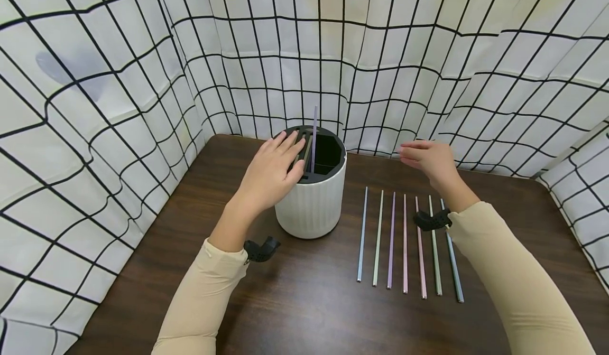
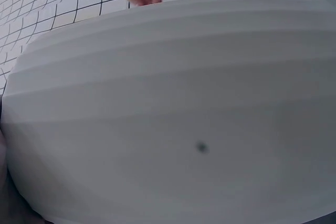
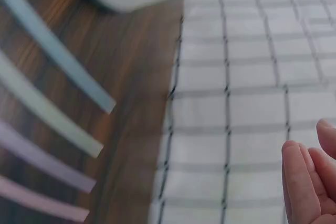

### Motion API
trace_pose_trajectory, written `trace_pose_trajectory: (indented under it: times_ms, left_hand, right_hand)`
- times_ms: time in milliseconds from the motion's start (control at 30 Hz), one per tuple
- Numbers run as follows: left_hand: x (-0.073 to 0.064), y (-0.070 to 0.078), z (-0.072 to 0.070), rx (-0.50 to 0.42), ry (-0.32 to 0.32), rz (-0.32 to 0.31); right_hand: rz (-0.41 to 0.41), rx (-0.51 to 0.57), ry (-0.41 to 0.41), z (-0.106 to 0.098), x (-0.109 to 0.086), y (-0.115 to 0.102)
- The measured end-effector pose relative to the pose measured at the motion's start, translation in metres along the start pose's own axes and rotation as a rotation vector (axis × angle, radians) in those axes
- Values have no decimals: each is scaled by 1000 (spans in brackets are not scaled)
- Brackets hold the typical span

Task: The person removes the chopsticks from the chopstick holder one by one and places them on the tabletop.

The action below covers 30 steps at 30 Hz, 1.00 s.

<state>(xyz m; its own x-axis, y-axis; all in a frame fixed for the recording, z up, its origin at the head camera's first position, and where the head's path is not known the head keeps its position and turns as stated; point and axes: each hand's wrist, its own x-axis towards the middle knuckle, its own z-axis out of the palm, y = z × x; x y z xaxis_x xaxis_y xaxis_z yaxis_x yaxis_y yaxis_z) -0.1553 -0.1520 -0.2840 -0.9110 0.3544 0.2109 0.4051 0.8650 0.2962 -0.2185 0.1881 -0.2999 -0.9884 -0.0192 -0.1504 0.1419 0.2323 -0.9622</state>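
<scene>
A white ribbed utensil holder (image 1: 309, 212) with a black divided insert stands on the table, filling most of the left wrist view. My left hand (image 1: 270, 173) rests over the left side of its top, fingers extended across the insert. One purple chopstick (image 1: 314, 128) stands upright in the holder, beside darker slats partly hidden by the fingers. My right hand (image 1: 433, 165) hovers beyond the far ends of the laid-out chopsticks, fingers nearly straight and close together, with nothing visible between them. In the right wrist view, the fingertips (image 3: 296, 166) are at the lower right.
Several pastel metallic chopsticks lie side by side right of the holder, among them a blue one (image 1: 362, 239) and a pink one (image 1: 405, 249). The dark wooden table (image 1: 295, 302) ends at a white curtain (image 1: 380, 48) with black grid lines. Both wrists carry black straps.
</scene>
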Motion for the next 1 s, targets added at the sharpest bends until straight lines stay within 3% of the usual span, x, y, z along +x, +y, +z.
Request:
trace_pose_trajectory:
  times_ms: [267, 567, 1000]
  left_hand:
    - [0, 0, 1, -14, -3, -1]
    - [0, 0, 1, -20, 5, -3]
    - [1, 1, -1, -11, -2, -2]
  right_hand:
    - [-106, 64, 19, 48, 1, -40]
    - [-168, 101, -30, 81, 0, -59]
    - [-299, -58, -117, 120, -16, -73]
